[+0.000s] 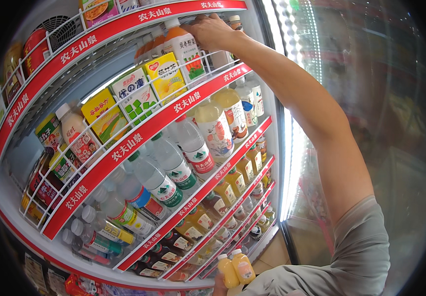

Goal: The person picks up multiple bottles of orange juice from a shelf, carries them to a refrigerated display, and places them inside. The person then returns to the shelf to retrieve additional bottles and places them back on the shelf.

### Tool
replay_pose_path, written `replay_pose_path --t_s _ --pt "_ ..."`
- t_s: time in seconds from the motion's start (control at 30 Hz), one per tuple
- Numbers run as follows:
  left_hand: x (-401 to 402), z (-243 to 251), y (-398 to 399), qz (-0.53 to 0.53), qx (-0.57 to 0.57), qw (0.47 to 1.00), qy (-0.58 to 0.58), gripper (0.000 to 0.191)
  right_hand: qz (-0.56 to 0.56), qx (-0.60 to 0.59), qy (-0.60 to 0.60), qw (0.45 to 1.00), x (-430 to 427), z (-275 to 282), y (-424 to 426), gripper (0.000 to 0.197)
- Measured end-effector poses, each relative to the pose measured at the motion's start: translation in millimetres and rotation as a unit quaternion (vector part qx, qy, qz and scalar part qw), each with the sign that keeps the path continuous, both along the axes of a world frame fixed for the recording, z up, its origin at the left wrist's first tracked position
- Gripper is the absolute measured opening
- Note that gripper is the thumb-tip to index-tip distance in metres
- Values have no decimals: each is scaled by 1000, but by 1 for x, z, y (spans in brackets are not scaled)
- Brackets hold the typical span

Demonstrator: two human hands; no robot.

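Observation:
My right hand (210, 32) reaches over the wire guard of an upper cooler shelf, beside a white-labelled bottle of orange drink (185, 51). Its fingertips are hidden behind the bottle and under the shelf above, so its hold is unclear. Low in the view, my left hand (220, 284) is partly visible at two small bottles of yellow drink (237, 269) with white caps and is closed around them. A yellow drink carton (166, 77) and a white and green carton (134, 94) stand left of the orange drink bottle.
Red shelf strips with writing (127, 146) edge the tiered racks. Water bottles (161, 187), tea bottles (235, 114) and small juice bottles (235, 181) fill the lower shelves. The cooler's lit door edge (292, 148) runs down the right. Cans and cartons stand at the left.

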State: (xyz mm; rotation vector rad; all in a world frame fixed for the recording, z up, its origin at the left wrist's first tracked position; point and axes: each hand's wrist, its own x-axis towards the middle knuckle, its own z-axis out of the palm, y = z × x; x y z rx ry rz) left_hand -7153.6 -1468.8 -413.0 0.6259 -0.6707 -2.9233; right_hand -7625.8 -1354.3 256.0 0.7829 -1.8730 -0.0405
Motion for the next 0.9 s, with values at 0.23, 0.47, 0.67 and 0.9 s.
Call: replay_pose_path --t_s 0.23,0.47,0.67,0.9 --pt "-24 48 9 7 -32 999 37 77 283 -278 36 917 71 -73 66 19" --pt "-60 75 11 -15 -9 988 154 81 173 48 -638 749 224 -300 72 46" --pt "-86 133 15 -23 -62 994 89 78 177 77 -679 708 247 -365 72 79" --pt "-98 166 10 0 -128 985 118 79 234 -36 -658 715 244 -345 79 73"
